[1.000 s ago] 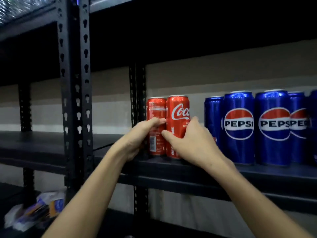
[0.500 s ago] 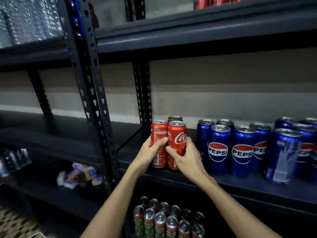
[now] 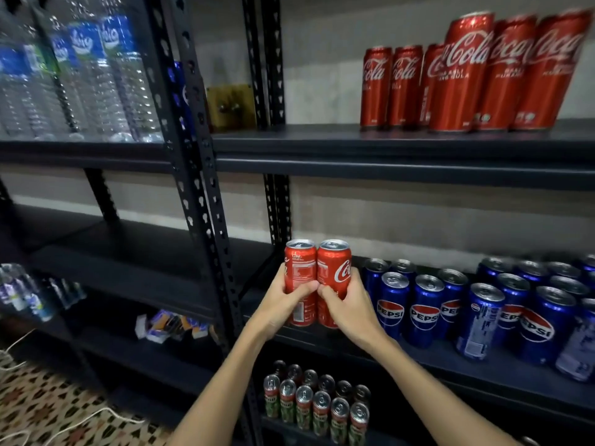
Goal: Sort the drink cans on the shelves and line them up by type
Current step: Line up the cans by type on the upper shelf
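White "Coca-Cola" script on the tall red cans (image 3: 460, 75) on the upper shelf, partial "Co" on the right-hand red can (image 3: 335, 278) of the held pair; "PEPSI" on the blue cans (image 3: 425, 313) on the middle shelf.

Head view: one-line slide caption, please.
Left hand and right hand each grip a red Coca-Cola can beside the blue Pepsi cans on the middle shelf.

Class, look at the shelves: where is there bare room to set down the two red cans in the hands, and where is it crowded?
Free: the top shelf between the rear post and the Coca-Cola row, and the dark middle shelf in the left bay. Crowded: the Pepsi cans right of the red cans.
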